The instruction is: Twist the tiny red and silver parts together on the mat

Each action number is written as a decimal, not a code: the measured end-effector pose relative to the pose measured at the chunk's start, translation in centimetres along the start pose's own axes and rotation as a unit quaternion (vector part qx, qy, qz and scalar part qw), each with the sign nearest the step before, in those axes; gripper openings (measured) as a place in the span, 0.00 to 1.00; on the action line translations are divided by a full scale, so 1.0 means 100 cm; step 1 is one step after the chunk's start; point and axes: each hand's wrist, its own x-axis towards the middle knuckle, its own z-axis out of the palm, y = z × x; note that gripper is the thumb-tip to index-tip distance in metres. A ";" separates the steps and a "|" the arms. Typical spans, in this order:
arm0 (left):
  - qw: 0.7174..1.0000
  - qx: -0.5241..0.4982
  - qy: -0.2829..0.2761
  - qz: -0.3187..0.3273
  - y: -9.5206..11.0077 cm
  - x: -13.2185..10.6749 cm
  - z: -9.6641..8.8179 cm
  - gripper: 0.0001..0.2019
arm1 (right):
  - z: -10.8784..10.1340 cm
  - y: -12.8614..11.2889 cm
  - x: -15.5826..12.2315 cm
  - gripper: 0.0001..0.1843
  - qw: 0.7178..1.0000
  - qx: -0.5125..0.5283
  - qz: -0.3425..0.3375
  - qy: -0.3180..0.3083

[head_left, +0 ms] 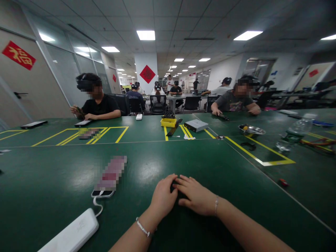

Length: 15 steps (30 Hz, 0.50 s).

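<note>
My left hand [164, 196] rests palm down on the green table [141, 168], with its fingers loosely bent and the thumb apart. My right hand [196, 196] lies beside it, fingers spread. Their fingertips meet or nearly meet in front of me, and I see nothing held in either one. Bracelets circle both wrists. To the left lies a phone [103, 193], its screen blurred out. A short white cable [97, 206] links it to a white power bank [72, 232] at the lower left. Neither hand touches these.
Yellow tape outlines mark the tabletop. Farther off stand a yellow tray [168, 122], a grey box [196, 125], a metal bowl [252, 131] and a clear plastic bottle [295, 133]. A small red object [283, 182] lies at right. Two people sit across the table, and others are behind them.
</note>
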 end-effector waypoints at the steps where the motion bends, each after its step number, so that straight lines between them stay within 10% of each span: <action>1: 1.000 0.007 -0.003 0.000 0.000 0.000 0.000 0.23 | -0.010 0.007 -0.003 0.26 0.999 -0.015 0.018 0.029; 4: 1.000 0.016 -0.006 -0.008 0.001 -0.001 -0.002 0.23 | -0.057 0.045 -0.023 0.20 0.959 -0.130 0.153 0.199; 6: 1.000 0.013 -0.004 -0.008 0.001 -0.001 -0.003 0.22 | -0.092 0.075 -0.045 0.20 0.879 -0.256 0.277 0.290; 10: 1.000 0.017 -0.008 -0.003 0.003 -0.001 -0.004 0.21 | -0.135 0.121 -0.102 0.22 0.735 -0.348 0.483 0.326; 15: 1.000 0.013 -0.009 0.001 0.005 0.000 -0.004 0.21 | -0.143 0.159 -0.147 0.35 0.658 -0.211 0.641 0.333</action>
